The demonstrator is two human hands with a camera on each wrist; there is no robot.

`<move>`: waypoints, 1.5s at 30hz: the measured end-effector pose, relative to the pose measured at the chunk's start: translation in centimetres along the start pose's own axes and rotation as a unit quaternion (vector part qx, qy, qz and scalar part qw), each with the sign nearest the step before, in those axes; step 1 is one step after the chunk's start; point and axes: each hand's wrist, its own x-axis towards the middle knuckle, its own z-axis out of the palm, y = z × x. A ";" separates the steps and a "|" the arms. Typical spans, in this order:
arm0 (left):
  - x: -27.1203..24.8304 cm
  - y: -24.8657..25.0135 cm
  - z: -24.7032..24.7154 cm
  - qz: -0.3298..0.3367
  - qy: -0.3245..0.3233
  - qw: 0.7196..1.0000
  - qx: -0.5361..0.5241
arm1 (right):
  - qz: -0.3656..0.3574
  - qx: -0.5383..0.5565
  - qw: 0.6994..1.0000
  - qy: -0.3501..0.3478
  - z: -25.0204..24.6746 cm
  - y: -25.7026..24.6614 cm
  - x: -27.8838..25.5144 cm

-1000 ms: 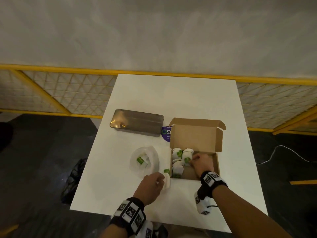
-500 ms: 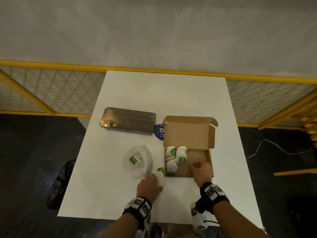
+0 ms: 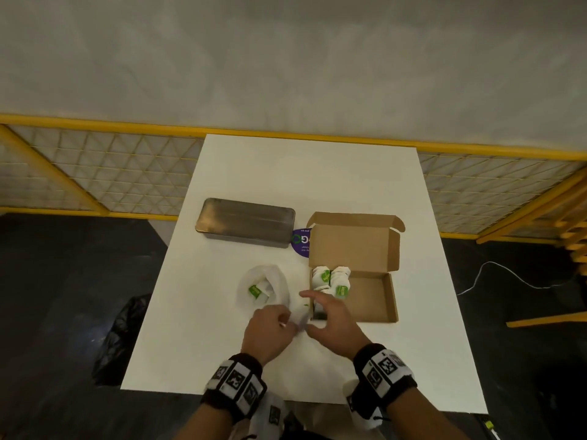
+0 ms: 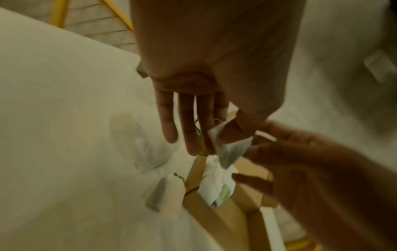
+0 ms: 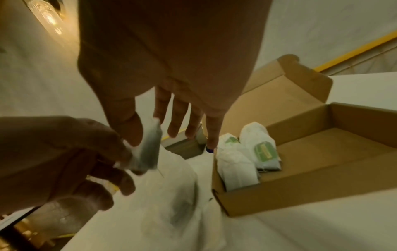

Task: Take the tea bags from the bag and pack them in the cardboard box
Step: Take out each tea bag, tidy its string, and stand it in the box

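An open cardboard box [image 3: 389, 296] stands on the white table [image 3: 286, 185]; up to three white tea bags with green tags [image 3: 330, 279] fill its left end. Left of it lies a clear plastic bag [image 3: 273, 281] with a tea bag [image 3: 255, 292] inside. By the box's front left corner my left hand [image 3: 286, 323] pinches one tea bag [image 4: 232, 147] between thumb and fingers. My right hand [image 3: 309, 312] is spread around that tea bag [image 5: 148, 152], thumb and forefinger touching it from either side.
A grey metal tin [image 3: 244, 222] lies behind the plastic bag, with a purple sticker [image 3: 300, 242] between it and the box lid. Yellow mesh railing [image 3: 95, 176] runs behind the table. A black bag [image 3: 120, 338] sits on the floor at left.
My right hand has come out of the box and moved left to the tea bag that my left hand holds. My left hand has lifted slightly beside the box corner.
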 end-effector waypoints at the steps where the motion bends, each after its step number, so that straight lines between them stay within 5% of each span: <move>1: -0.2 0.1 -0.7 0.009 -0.008 0.998 -0.061 | -0.012 0.006 1.000 -0.011 0.1 -0.3 0.1; 4: -1.2 0.5 -2.6 -0.006 -0.032 0.970 -0.240 | -0.012 0.053 0.998 -0.027 0.3 -1.1 0.5; 8: -1.9 0.4 -3.9 -0.020 -0.032 0.938 -0.345 | -0.014 0.121 0.992 -0.040 0.4 -2.4 0.8; 16: -2.5 1.3 -4.8 0.009 0.008 0.932 -0.361 | 0.025 0.216 0.975 -0.048 0.6 -3.9 -0.4; 20: -2.4 1.9 -5.0 0.002 0.022 0.920 -0.391 | 0.036 0.155 0.986 -0.053 1.0 -3.7 -1.1; 26: -2.5 2.5 -4.8 0.003 -0.014 0.912 -0.410 | 0.021 0.171 0.985 0.030 1.5 -3.4 -1.7; 32: -2.5 3.9 -4.1 0.018 -0.002 0.915 -0.404 | 0.027 0.260 0.964 0.040 1.0 -2.8 -2.5; 38: -2.8 5.1 -3.3 0.017 -0.028 0.918 -0.394 | 0.014 0.121 0.981 0.148 0.4 -1.9 -2.6; 45: -2.6 6.1 -3.1 0.014 -0.055 0.916 -0.398 | -0.042 0.154 0.985 0.057 -0.4 -2.0 -3.3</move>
